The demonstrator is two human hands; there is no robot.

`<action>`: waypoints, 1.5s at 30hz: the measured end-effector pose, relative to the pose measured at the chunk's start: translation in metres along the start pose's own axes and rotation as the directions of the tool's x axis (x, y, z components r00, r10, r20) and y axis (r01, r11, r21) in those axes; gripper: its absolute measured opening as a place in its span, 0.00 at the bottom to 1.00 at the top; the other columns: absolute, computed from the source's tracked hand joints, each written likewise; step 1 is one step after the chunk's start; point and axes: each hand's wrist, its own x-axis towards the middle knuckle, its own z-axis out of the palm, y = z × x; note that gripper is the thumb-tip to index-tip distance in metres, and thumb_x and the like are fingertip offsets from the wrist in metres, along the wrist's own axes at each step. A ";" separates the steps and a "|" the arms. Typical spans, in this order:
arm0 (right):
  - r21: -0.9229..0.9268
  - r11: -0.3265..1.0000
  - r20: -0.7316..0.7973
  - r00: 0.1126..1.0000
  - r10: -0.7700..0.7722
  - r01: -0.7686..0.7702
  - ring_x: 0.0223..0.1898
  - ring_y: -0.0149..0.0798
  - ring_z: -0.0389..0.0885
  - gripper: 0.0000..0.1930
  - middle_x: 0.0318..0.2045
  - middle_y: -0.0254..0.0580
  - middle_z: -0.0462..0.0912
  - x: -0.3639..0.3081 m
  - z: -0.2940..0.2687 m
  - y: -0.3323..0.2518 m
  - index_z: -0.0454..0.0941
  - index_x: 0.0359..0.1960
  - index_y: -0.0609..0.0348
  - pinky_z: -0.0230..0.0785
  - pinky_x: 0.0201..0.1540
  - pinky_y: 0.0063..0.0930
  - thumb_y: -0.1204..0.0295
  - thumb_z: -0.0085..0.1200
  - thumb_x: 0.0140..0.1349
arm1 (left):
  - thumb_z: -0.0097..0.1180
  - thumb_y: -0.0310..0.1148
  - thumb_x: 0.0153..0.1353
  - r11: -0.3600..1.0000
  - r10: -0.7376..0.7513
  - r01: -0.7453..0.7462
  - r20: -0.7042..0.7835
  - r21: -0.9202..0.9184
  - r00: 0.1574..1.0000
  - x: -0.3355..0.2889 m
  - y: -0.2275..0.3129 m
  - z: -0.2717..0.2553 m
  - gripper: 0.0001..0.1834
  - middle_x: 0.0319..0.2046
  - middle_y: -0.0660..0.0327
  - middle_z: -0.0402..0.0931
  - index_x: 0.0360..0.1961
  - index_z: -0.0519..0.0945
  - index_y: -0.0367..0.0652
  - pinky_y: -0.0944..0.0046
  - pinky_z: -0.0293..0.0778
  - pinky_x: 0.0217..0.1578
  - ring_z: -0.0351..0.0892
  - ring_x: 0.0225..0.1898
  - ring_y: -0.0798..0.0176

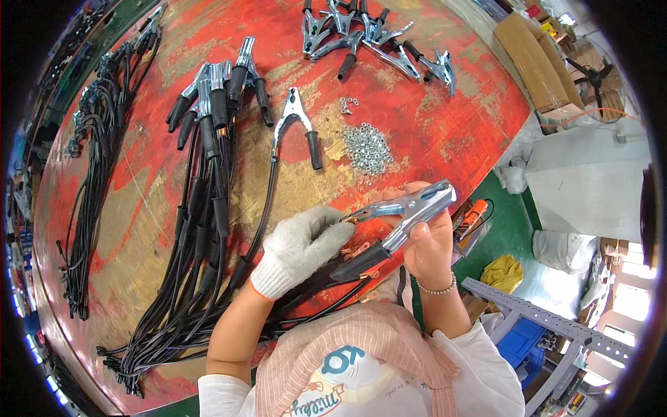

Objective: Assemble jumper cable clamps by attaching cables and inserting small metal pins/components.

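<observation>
My right hand (429,254), bare with a beaded bracelet, grips a silver spring clamp (417,208) near its jaw end, thumb across the metal. One of its handles wears a black sleeve (361,263); the other is bare and points at my left hand (299,243). That hand wears a white knitted glove, and its thumb and forefinger pinch a small copper-coloured cable lug (351,219) at the bare handle's end. The glove hides much of the lug and its cable. Several copper lugs on black cables (368,278) lie between my body and the clamp.
On the worn red table (431,139) lie a pile of small nuts (368,148), a clamp fixed to a cable (293,111), and loose clamps (347,38) at the far side. Cable bundles (201,243) cover the left. A cardboard box (535,62) stands beyond the right edge.
</observation>
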 end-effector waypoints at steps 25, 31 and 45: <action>-0.077 0.996 0.157 0.986 0.058 -0.047 0.49 0.40 0.79 0.25 0.47 0.46 0.79 0.027 -0.006 -0.010 0.66 0.56 0.63 0.71 0.54 0.37 0.64 0.60 0.63 | 0.48 0.39 0.66 0.979 0.104 -0.113 0.060 0.168 0.993 0.007 0.020 -0.007 0.16 0.34 0.45 0.80 0.48 0.77 0.39 0.54 0.75 0.39 0.81 0.37 0.44; -0.802 0.476 0.358 0.928 -0.102 0.361 0.44 0.40 0.80 0.12 0.39 0.42 0.80 0.155 -0.032 0.000 0.77 0.47 0.53 0.72 0.47 0.33 0.62 0.53 0.66 | 0.48 0.40 0.67 0.993 0.106 -0.107 -0.023 -0.052 0.994 0.021 -0.037 0.002 0.19 0.36 0.43 0.79 0.50 0.77 0.37 0.56 0.73 0.43 0.81 0.42 0.47; -0.950 0.176 0.275 0.958 0.081 0.258 0.34 0.36 0.83 0.07 0.31 0.37 0.84 0.186 -0.006 0.011 0.81 0.38 0.55 0.73 0.40 0.29 0.68 0.58 0.60 | 0.48 0.38 0.66 0.994 0.101 -0.097 -0.083 0.048 0.991 0.009 -0.007 -0.002 0.16 0.31 0.50 0.81 0.48 0.77 0.38 0.57 0.75 0.38 0.83 0.35 0.50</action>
